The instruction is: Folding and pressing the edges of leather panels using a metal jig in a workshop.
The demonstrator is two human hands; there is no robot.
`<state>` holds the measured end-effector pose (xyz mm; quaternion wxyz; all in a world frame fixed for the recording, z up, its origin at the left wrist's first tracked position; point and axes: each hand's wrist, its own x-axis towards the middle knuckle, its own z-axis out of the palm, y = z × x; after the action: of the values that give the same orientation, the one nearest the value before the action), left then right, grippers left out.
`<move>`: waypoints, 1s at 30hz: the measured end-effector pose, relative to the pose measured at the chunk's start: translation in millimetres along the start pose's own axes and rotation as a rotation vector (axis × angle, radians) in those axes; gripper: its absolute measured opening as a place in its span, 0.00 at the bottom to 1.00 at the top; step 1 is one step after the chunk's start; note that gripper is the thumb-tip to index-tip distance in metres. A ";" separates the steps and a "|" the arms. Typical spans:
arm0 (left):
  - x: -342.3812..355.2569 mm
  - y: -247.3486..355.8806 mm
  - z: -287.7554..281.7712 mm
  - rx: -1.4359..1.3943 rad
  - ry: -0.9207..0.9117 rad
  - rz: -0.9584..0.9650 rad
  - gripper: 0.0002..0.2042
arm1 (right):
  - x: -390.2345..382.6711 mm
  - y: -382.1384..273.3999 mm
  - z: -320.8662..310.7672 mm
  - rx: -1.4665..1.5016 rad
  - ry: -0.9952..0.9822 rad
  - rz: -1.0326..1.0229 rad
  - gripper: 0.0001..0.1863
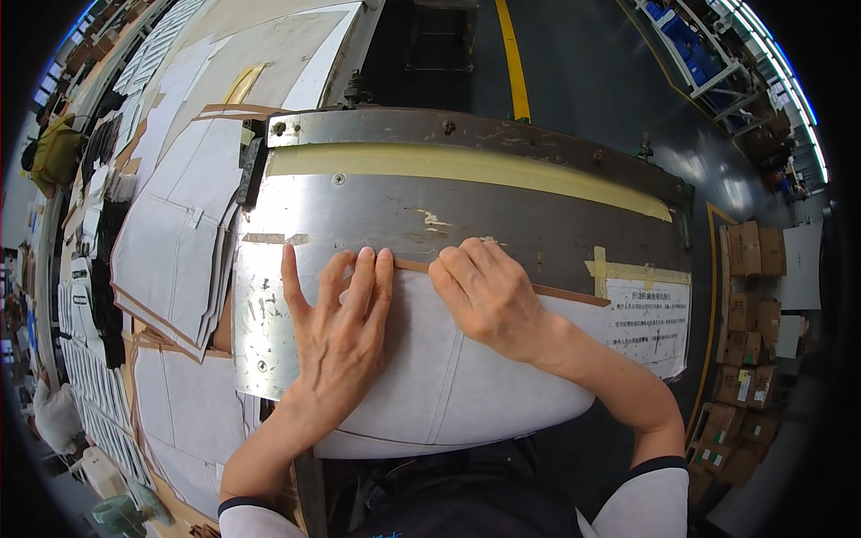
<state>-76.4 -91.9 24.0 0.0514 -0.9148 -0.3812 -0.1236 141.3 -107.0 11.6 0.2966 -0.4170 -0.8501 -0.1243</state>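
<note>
My left hand (341,345) lies spread on a white panel (430,394) with stitch lines, its fingertips at the panel's far edge and on the steel plate (359,211) beneath. My right hand (489,296) is curled with its fingertips pressed together on that same edge, along a narrow brown strip (569,296). The panel covers the near part of the plate, and its curved near side overhangs it. Yellow tape (471,170) runs along the plate's back bar. A taped printed sheet (650,332) lies at the plate's right end.
Stacked white cut panels (170,251) cover the bench at left. Beyond them a person in white (58,417) is partly visible, near the frame's edge. Cardboard boxes (744,341) stand on the floor at right, and a rack with blue items (682,45) is at the back right.
</note>
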 end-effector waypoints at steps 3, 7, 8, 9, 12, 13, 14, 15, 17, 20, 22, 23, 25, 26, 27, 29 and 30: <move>1.6 3.1 -1.2 0.064 -0.021 0.025 0.30 | -0.9 0.7 -0.1 -0.037 -0.017 -0.015 0.11; 2.9 8.4 -3.5 0.063 -0.029 0.033 0.30 | -0.5 -0.6 -0.4 -0.054 -0.025 -0.021 0.11; 3.5 9.9 -3.0 0.065 -0.011 0.046 0.31 | -0.6 -0.1 -1.0 -0.057 -0.026 -0.020 0.10; 2.7 9.5 -3.7 0.065 -0.011 0.046 0.31 | -0.9 0.2 -1.6 -0.060 -0.026 -0.019 0.10; 0.2 7.9 -4.8 0.053 -0.013 0.045 0.30 | -2.5 0.1 -1.9 -0.079 -0.032 -0.019 0.10; 0.2 8.3 -4.7 0.072 -0.018 0.038 0.29 | -3.6 0.3 -2.0 -0.080 -0.033 -0.018 0.10; 0.0 8.5 -5.2 0.093 -0.023 0.029 0.28 | -4.3 0.2 -2.1 -0.068 -0.030 -0.009 0.10; 1.1 10.2 -4.5 0.094 -0.023 0.030 0.28 | -4.9 0.0 -2.3 -0.056 -0.027 0.000 0.10; 6.0 16.8 -1.8 0.078 -0.020 0.005 0.33 | -5.2 0.6 -2.8 -0.080 -0.033 -0.006 0.09; 6.3 22.4 -1.0 0.041 -0.029 0.024 0.31 | -8.1 0.9 -0.8 -0.097 -0.028 -0.002 0.08; 5.7 22.1 0.5 0.022 -0.034 0.034 0.31 | -9.7 0.4 -2.0 -0.091 -0.017 0.010 0.08; 5.2 21.9 0.5 0.021 -0.035 0.034 0.31 | -10.4 -0.8 -5.5 -0.059 -0.029 0.058 0.07; 4.5 21.9 0.3 0.032 -0.046 0.041 0.33 | -11.8 -1.3 -8.6 -0.025 -0.043 0.107 0.07; 5.7 22.6 -0.6 0.032 -0.046 0.042 0.33 | -12.3 -0.7 -9.2 -0.028 -0.047 0.098 0.07; 7.6 23.9 -1.9 0.034 -0.046 0.058 0.30 | -12.5 -0.2 -9.7 -0.031 -0.051 0.089 0.06; 10.2 27.4 -4.2 0.035 -0.046 0.077 0.28 | -10.1 -0.2 -12.6 -0.034 -0.077 0.082 0.06; 11.2 29.4 -5.3 0.057 -0.050 0.079 0.28 | -9.2 -0.2 -14.0 -0.038 -0.103 0.074 0.06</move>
<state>-48.9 -105.9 32.0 0.0726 -0.9301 -0.3492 -0.0880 151.1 -119.4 17.1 0.2488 -0.4596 -0.8458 -0.1076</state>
